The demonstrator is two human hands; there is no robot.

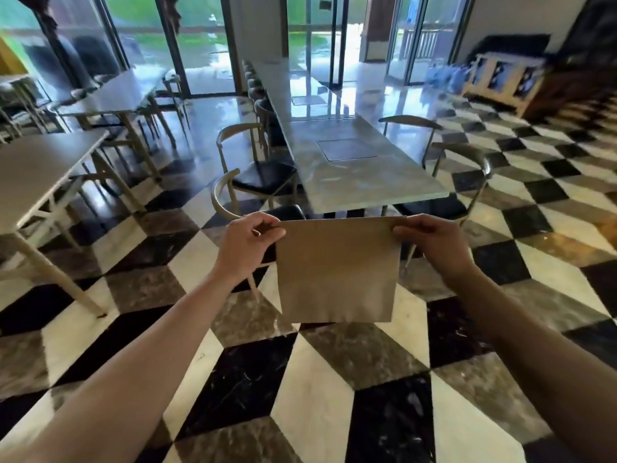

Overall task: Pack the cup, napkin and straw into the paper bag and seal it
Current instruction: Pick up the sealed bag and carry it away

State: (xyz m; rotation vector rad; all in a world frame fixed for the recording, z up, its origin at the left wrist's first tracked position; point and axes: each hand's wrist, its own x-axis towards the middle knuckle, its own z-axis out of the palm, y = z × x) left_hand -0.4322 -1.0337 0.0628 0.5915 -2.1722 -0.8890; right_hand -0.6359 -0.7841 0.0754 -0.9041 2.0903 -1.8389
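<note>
head view: flat paper bag held up over a checkered floor

head view shows a room with a shiny floor point(310, 396) of black, white and brown marble diamonds, and glass doors point(207, 45) at the far end. a long marble table point(354, 175) stands straight ahead with chairs point(257, 168) at both its sides, and another table point(43, 168) is at the left. the paper bag point(337, 272) hangs flat in the air before the long table's near edge. the left hand point(248, 243) pinches its top left corner, the right hand point(430, 242) pinches its top right corner. below the bag is open floor.
</note>
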